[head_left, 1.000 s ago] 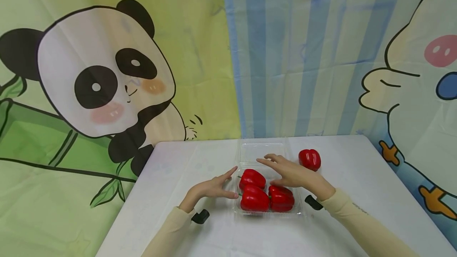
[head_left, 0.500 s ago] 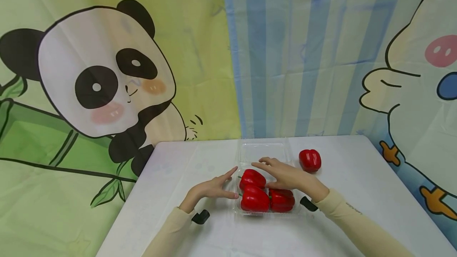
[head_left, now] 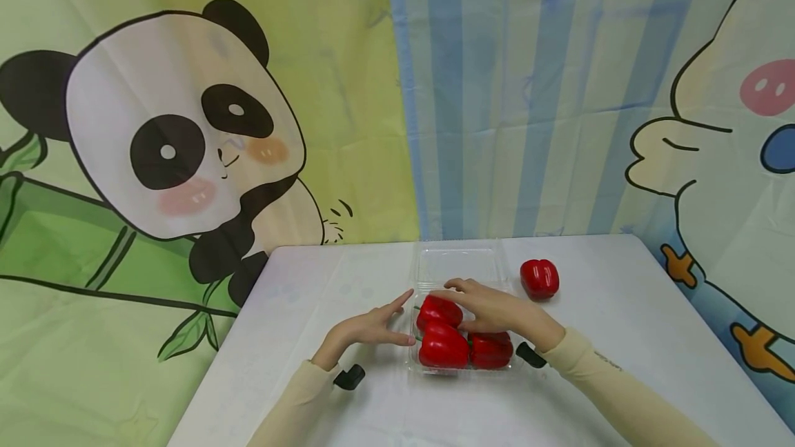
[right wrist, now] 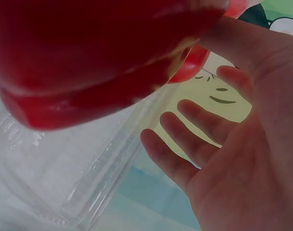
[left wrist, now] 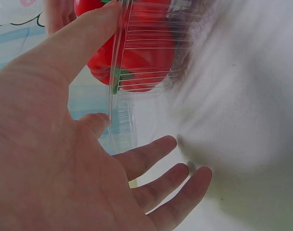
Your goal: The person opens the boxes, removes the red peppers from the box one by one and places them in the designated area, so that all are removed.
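Right hand (head_left: 497, 307) has shifted leftward, to the rear pepper (head_left: 439, 312) in the clear container (head_left: 435, 372); fingers spread, no hold seen. Left hand (head_left: 366, 328), fingers apart, stands at the container's left side. I judge light pressure best, container steadied. Counted: one container, three peppers inside, one loose pepper (head_left: 539, 279) rightward.

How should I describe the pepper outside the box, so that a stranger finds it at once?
On the white table, look to the far edge, where the open lid of the clear box lies. Just right of that lid sits the pepper. Unlike the other three peppers, it lies outside the box.
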`<state>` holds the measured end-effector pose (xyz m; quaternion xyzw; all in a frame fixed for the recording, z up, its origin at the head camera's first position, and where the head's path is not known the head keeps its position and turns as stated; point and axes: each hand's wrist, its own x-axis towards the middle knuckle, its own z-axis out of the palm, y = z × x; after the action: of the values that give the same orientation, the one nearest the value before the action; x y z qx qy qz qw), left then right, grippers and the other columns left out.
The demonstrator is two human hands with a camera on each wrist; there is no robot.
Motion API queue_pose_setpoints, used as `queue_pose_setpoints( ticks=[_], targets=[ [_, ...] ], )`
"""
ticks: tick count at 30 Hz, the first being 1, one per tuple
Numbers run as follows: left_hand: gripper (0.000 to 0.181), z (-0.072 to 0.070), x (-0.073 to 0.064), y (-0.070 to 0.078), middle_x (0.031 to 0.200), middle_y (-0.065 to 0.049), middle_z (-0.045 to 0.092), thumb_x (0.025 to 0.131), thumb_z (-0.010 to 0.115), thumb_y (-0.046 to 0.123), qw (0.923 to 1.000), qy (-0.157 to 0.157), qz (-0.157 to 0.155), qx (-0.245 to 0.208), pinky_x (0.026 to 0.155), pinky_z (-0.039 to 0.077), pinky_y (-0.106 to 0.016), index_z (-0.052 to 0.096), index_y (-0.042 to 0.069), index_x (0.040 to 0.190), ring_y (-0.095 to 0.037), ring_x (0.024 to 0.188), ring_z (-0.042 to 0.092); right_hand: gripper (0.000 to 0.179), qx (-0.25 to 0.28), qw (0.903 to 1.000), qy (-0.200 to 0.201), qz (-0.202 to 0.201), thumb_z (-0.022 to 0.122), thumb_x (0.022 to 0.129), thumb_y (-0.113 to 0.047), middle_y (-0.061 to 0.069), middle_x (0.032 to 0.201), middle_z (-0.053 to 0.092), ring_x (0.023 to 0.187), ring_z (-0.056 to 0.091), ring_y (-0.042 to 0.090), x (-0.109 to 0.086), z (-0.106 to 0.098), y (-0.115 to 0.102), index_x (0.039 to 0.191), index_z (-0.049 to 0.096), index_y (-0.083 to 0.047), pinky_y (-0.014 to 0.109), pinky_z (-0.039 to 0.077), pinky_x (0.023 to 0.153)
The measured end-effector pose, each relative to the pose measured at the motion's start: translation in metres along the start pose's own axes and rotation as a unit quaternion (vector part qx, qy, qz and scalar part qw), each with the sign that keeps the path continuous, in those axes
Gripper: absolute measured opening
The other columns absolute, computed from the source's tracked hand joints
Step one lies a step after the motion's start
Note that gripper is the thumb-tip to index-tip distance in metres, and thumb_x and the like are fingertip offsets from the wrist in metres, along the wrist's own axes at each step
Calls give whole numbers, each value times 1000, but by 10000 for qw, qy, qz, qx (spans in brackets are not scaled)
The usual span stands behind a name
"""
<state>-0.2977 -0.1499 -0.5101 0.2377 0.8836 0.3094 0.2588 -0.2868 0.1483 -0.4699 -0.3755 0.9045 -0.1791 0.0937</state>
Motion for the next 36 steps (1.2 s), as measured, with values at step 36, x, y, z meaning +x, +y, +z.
queue_pose_setpoints(
  ticks=[36],
  targets=[
    [106,0,-1,1,158,-18,39,83,73,57,10000,-9,16,47,111,35,-69,7,35,162,-42,146,36,103,-848,9958,-178,-303,88,72,-8,7,158,40,143,36,33,16,16,-11,157,33,-27,54,52,102]
  ],
)
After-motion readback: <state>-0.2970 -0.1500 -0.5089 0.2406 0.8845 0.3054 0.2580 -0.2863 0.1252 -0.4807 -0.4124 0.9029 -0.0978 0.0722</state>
